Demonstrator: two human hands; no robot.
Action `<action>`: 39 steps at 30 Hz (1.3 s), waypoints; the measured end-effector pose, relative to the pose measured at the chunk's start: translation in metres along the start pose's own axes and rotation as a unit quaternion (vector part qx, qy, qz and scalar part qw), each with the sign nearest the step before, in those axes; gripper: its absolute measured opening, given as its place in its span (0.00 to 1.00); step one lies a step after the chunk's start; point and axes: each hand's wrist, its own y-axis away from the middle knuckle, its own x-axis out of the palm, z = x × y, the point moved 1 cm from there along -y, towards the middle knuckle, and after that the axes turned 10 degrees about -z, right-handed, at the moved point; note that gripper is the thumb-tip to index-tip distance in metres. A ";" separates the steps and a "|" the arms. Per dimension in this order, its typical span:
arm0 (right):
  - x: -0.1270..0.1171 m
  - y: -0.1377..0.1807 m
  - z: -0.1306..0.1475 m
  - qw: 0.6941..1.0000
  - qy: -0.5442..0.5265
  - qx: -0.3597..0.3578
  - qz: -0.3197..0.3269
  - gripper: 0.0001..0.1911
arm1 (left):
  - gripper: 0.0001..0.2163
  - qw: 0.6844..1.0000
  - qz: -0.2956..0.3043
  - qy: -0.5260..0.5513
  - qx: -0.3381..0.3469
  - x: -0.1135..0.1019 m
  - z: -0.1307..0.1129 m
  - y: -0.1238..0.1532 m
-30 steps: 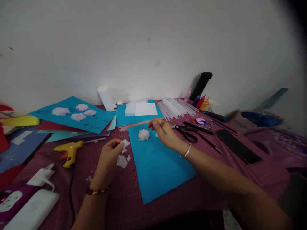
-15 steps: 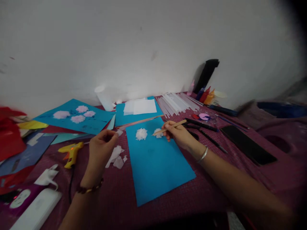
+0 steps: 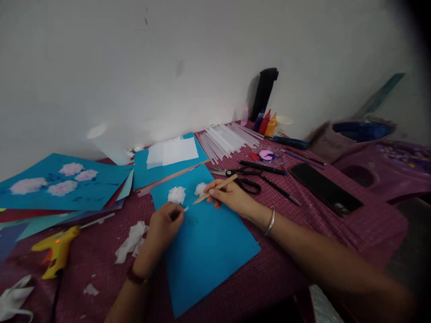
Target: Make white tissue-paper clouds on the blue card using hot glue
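Observation:
A blue paper sheet [image 3: 205, 242] lies on the maroon cloth in front of me. Two white tissue tufts [image 3: 177, 194] sit near its far edge. My right hand [image 3: 229, 197] is closed on a thin wooden stick [image 3: 215, 189], whose tip points down at the sheet between the tufts. My left hand [image 3: 164, 224] rests on the sheet's left side and pinches a small white tissue scrap [image 3: 185, 209] close to the stick's tip. Torn tissue pieces [image 3: 131, 240] lie just left of the sheet.
A yellow glue gun [image 3: 57, 246] lies at the left. Blue sheets with pink tufts [image 3: 63, 179] lie behind it. Black scissors [image 3: 242, 177], pens, a black phone [image 3: 325, 188], white paper strips [image 3: 225, 139], glue bottles [image 3: 266, 123] and a black flask [image 3: 264, 94] stand to the right.
My left hand moved right onto the blue sheet with a tissue scrap. My right hand picked up the wooden stick and now points it near the scrap. The view shifted right.

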 end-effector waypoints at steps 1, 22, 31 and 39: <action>0.002 0.000 -0.003 1.000 0.003 0.003 0.003 0.09 | 0.06 0.999 0.018 0.023 -0.024 0.002 0.002 0.000; 0.014 -0.015 -0.018 0.999 0.053 -0.003 -0.008 0.08 | 0.11 0.991 0.118 0.060 -0.012 0.005 -0.002 -0.005; 0.022 -0.025 -0.018 0.994 0.103 0.025 0.012 0.07 | 0.11 0.992 0.113 0.065 0.004 0.007 0.001 -0.004; 0.023 -0.025 -0.019 0.990 0.134 0.036 0.021 0.08 | 0.12 0.991 0.117 0.063 0.023 0.007 0.004 -0.004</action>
